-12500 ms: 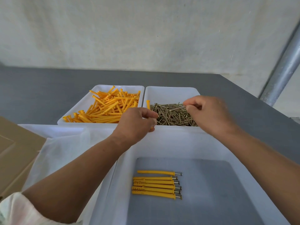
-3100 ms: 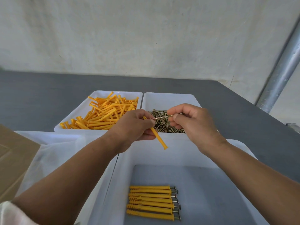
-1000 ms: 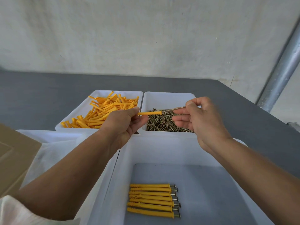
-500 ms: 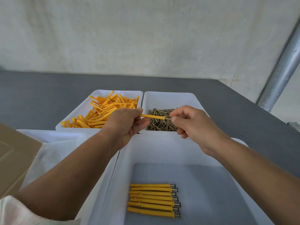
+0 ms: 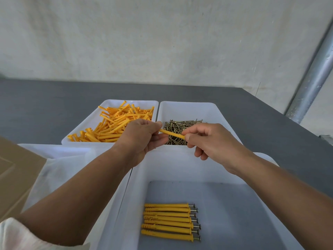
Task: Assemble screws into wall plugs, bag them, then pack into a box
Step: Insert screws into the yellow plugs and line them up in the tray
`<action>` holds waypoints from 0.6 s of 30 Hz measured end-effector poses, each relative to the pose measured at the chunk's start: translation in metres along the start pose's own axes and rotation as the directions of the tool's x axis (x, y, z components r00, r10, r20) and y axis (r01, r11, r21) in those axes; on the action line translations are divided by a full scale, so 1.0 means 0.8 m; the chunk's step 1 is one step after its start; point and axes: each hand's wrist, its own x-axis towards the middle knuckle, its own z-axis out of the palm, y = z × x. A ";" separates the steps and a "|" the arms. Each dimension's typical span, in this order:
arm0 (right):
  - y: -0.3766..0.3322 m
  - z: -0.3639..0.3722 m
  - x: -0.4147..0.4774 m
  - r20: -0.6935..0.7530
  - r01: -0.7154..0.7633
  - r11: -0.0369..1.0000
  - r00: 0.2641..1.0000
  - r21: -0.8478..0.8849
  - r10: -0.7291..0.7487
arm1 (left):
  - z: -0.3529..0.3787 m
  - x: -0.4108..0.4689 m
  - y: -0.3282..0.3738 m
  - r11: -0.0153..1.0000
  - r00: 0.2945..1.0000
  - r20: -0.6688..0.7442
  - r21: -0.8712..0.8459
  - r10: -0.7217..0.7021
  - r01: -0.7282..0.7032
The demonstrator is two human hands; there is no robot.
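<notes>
Above the white plastic tray of brass screws, the left hand and right hand are pinching opposite ends of a slim orange plastic wall plug, risking buckling under crooked pushing.

Orange-yellow plugs and brassy screws lie in white trays on a dark grey table, a tan box left of the trays.
</notes>
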 end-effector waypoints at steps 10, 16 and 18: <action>0.004 -0.006 -0.003 0.189 -0.029 0.987 0.980 -0.158 0.059 | -0.007 0.005 0.000 0.967 0.990 -0.038 0.221 0.134 -0.122; 0.009 -0.003 -0.011 0.456 -0.058 0.941 0.864 -0.333 0.214 | -0.024 0.018 0.006 0.942 0.950 -0.180 0.266 0.256 -0.204; 0.011 0.002 -0.015 0.505 -0.056 0.911 0.818 -0.408 0.276 | -0.030 0.021 0.007 0.915 0.927 -0.217 0.337 0.305 -0.222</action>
